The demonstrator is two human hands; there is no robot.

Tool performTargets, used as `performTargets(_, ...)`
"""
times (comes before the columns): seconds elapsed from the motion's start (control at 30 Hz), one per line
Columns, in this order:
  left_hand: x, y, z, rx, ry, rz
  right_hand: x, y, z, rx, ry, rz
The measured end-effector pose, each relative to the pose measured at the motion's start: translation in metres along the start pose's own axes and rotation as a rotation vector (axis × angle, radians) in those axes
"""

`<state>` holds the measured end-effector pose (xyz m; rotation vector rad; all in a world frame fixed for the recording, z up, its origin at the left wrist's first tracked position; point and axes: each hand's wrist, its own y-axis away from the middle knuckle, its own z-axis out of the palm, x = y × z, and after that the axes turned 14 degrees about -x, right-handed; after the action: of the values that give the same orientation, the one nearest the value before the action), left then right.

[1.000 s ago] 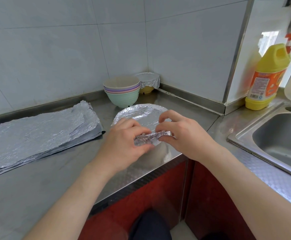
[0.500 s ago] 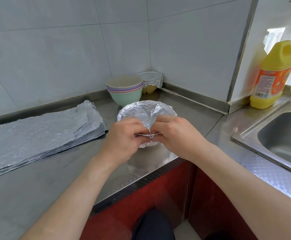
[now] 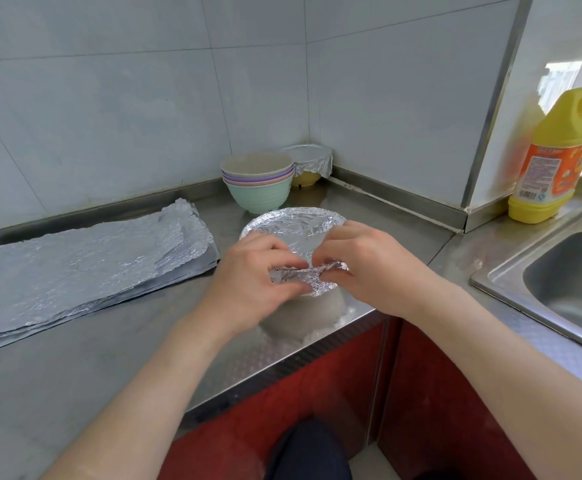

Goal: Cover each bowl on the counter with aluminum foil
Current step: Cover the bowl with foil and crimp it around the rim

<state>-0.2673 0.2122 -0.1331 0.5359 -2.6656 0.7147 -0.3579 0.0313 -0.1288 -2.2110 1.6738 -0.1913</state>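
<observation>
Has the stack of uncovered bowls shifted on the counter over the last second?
No. The stack of bowls keeps its spot just left of the foil-covered yellow bowl by the wall corner; only the camera view shifted slightly.

White tiled walls [image 3: 109, 98], steel counter [image 3: 75, 358]

orange bottle label [image 3: 546, 171], print too blurred to read

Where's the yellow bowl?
In the head view, the yellow bowl sits foil-capped in the far corner of the counter, just right of and behind the stacked bowls.
</observation>
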Motion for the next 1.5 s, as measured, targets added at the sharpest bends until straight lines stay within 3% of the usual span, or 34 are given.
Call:
performTargets(0.2,-0.003,-0.002,0.004,0.036,0.042,0.024,-0.005,-0.008,0.006,0.066,0.134,-0.097)
performTargets(0.3,-0.007,0.000,-0.004,0.028,0.154,-0.018,-0.012,-0.011,0.008,0.089,0.090,-0.111)
performTargets(0.43,-0.017,0.006,-0.021,-0.018,0.151,-0.116,-0.013,-0.002,0.003,0.115,-0.130,0.006)
performTargets(0.57,-0.026,0.010,-0.036,-0.087,0.125,-0.206,0.007,0.015,-0.007,0.204,-0.413,0.343)
performTargets(0.67,-0.019,0.009,-0.032,-0.022,0.137,-0.196,0.025,0.024,0.001,0.067,-0.718,0.556)
performTargets(0.83,0.017,-0.003,-0.002,-0.051,-0.025,-0.060,0.029,0.025,0.014,-0.052,-0.937,0.423)
performTargets(1.0,0.033,-0.021,0.031,-0.013,-0.311,-0.086,0.026,0.017,0.019,0.027,-0.925,0.443)
performTargets(1.13,0.033,-0.028,0.042,0.106,-0.314,-0.106,0.018,0.014,0.023,0.152,-0.985,0.477)
performTargets(1.27,0.035,-0.029,0.045,0.115,-0.315,-0.090,0.013,0.008,0.029,0.249,-1.092,0.611)
performTargets(1.5,0.028,-0.034,0.047,0.120,-0.324,-0.053,-0.012,-0.013,0.034,0.376,-1.028,0.808)
